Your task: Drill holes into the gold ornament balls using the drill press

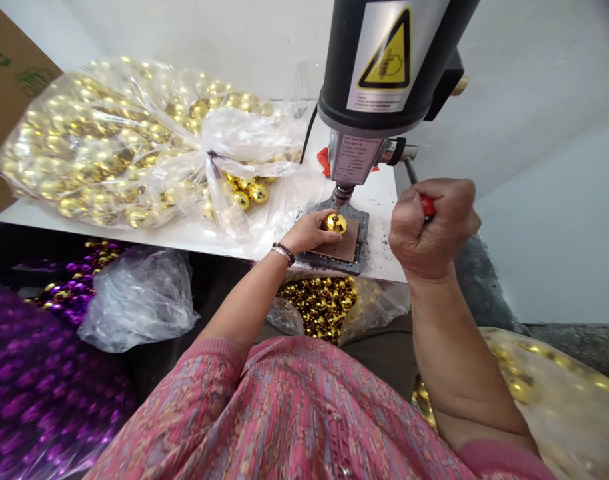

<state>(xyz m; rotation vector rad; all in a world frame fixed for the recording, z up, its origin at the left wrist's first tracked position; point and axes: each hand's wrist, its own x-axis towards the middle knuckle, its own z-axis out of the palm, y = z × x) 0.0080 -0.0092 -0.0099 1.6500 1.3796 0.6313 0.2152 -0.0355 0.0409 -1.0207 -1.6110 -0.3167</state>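
Under the chuck of a bench drill press (357, 157), my left hand (312, 232) grips a shiny gold faceted ball (336, 223) between thumb and fingers. The ball sits over a brown board (340, 248) on the dark metal base (363, 230) of the press. The drill tip is at or just above the top of the ball; whether it has entered I cannot tell. My right hand (432, 227) is wrapped round the red-knobbed feed lever (428, 207) on the right side of the press.
A large clear bag of gold balls (104, 147) lies on the white table (184, 245), its open end facing the press. Dark shavings surround the base. Below the table edge is another bag of gold balls (322, 307). Purple balls (39, 380) fill a bag at lower left.
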